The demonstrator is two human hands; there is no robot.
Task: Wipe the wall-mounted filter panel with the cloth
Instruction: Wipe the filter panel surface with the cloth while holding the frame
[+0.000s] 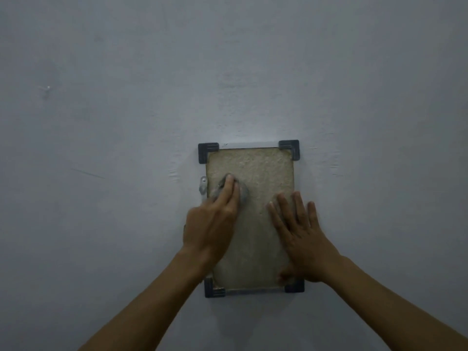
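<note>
A beige, rough-textured filter panel [255, 171] hangs on a pale grey wall, with dark brackets at its corners. My left hand [211, 224] presses a small grey cloth [243, 192] against the panel's upper left part, the fingers lying over most of the cloth. Flat on the panel's right side rests my right hand [301, 236], fingers spread and holding nothing, its thumb near the lower right bracket.
Dark corner brackets [208, 151] hold the panel at top left, top right, bottom left and bottom right. A small metal clip [203, 187] sits on the wall by the panel's left edge. A small mark [47, 87] shows on the wall far to the left.
</note>
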